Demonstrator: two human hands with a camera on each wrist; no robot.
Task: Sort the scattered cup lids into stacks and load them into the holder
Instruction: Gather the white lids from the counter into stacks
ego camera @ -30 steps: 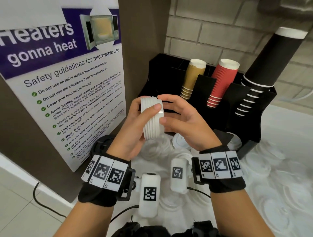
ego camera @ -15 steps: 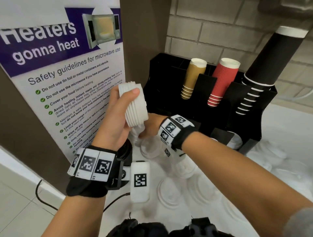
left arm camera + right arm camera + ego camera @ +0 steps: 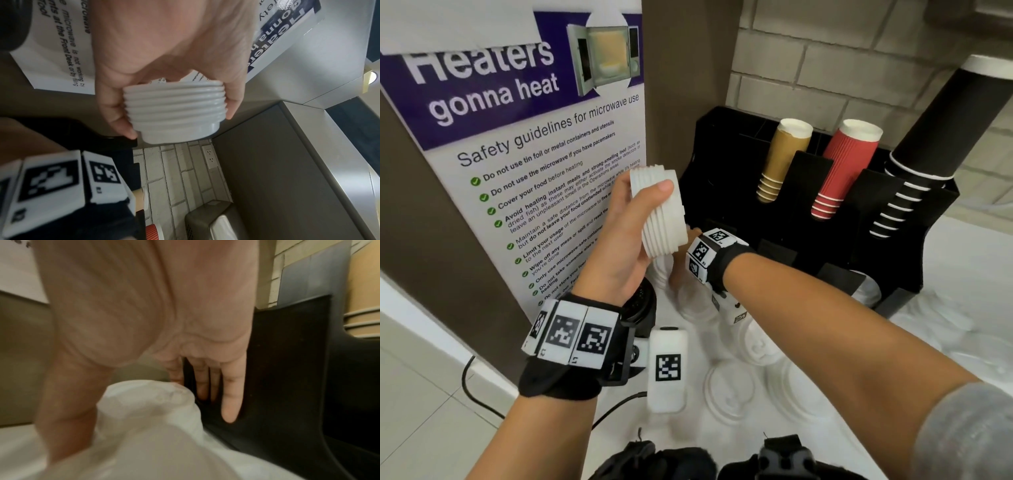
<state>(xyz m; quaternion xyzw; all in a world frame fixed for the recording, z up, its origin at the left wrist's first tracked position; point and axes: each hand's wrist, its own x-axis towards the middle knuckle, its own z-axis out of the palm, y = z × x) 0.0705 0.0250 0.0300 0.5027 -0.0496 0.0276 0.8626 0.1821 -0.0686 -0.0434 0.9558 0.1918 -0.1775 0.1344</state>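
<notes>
You are standing at a white counter (image 3: pixel 945 274) scattered with loose white lids (image 3: pixel 729 390), too blurred and pale to count. A pale brick wall (image 3: pixel 825 68) runs along the far side, and on the left a brown panel carries a microwave safety poster (image 3: pixel 517 137). The black holder (image 3: pixel 876 246) sits at the far right of the counter, against the wall. It carries three cup stacks: one tan (image 3: pixel 784 157), one red (image 3: pixel 846 168) and one black (image 3: pixel 941 137), all leaning right.

Your left hand (image 3: pixel 619 236) is raised in front of the poster, thumb on the near side and fingers behind, grasping a stack of lids (image 3: pixel 659 212) turned on its side; the left wrist view shows about nine nested rims (image 3: pixel 174 104).

Your right hand (image 3: pixel 164 321) reaches across to the left, low under that stack, close to the holder's left end. Its fingers (image 3: pixel 230 394) point straight down beside a white lid (image 3: pixel 152 410) on the counter, thumb on the other side; blur hides whether they grip it.
</notes>
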